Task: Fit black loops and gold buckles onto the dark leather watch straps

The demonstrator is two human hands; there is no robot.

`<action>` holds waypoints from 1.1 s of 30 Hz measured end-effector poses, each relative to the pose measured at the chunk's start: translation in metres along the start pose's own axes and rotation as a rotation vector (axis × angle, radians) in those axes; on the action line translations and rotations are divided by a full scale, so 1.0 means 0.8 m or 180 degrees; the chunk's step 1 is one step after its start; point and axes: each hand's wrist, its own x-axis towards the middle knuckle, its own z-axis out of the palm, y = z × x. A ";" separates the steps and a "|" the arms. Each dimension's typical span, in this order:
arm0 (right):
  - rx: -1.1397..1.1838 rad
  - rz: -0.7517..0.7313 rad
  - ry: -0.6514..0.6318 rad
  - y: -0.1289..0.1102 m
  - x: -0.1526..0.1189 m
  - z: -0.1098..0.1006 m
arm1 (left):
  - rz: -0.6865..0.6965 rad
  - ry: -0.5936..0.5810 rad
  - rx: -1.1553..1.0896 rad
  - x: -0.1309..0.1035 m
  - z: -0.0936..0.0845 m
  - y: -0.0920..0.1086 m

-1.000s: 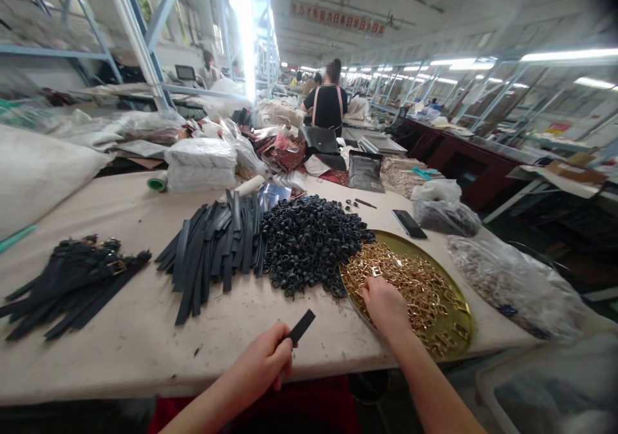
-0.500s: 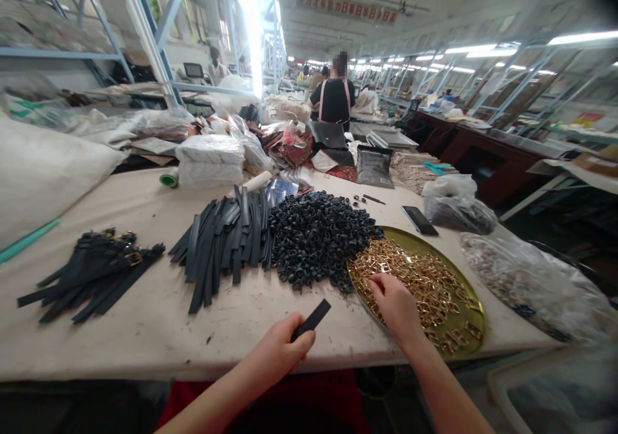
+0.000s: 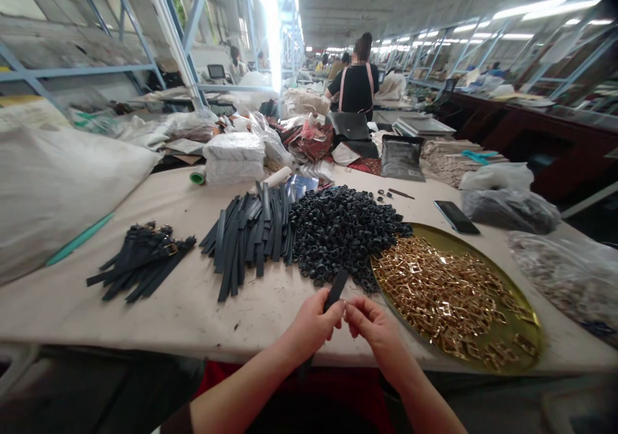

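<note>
Carrying everything, table (image 3: pixel 168 318): pale top, runs under the tray and far out to its left. Dark crumbs there could dirty material.
Tray (image 3: pixel 441 234): round, gold, near rim about at the table's front edge; overhang, cannot tell. A forearm knock could tip it, I'd say.
Gold fittings (image 3: pixel 434 286): heaped loose in the tray, facing every way. Likely fault: two hooked together in one pick.
Black loops (image 3: pixel 345 228): piled against the tray's left rim, seemingly lapping it. No gap, so loops could slide in and mix with metal.
Black strips (image 3: pixel 251 228): fanned stack left of the tray, past the loops and touching them. Pulling one could drag loops along.
Buckled strips (image 3: pixel 140 263): loose bunch, farthest left of the tray. Hardware could scratch neighbours if the bunch gets shoved.
Left hand (image 3: pixel 311 321): left of the tray, closed around one dark strip. Slack grip would let it twist.
Right hand (image 3: pixel 374 321): just beside the tray's left rim, fingertips pinched on a small shiny piece, meeting the left. Crowded fingers could hide a bad fit.
Dark strip (image 3: pixel 337 290): left of the tray, short end sticking up past the left fist. Could bend if pushed.
Small shiny piece (image 3: pixel 344 311): at the fingertips, left of the tray; shape and facing too small to tell. Thin pinch, so easiest to drop.
</note>
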 end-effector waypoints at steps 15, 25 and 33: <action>-0.0602 -0.0159 0.0069 0.031 -0.022 0.020 | 0.0158 0.0067 0.0439 -0.027 -0.008 -0.012; -0.0383 -0.0131 0.0017 0.037 -0.027 0.026 | -0.0419 -0.0143 -0.0622 -0.029 -0.007 -0.021; 0.1575 0.0546 -0.0243 0.050 -0.036 0.037 | -0.0773 -0.0321 -0.1397 -0.029 -0.004 -0.028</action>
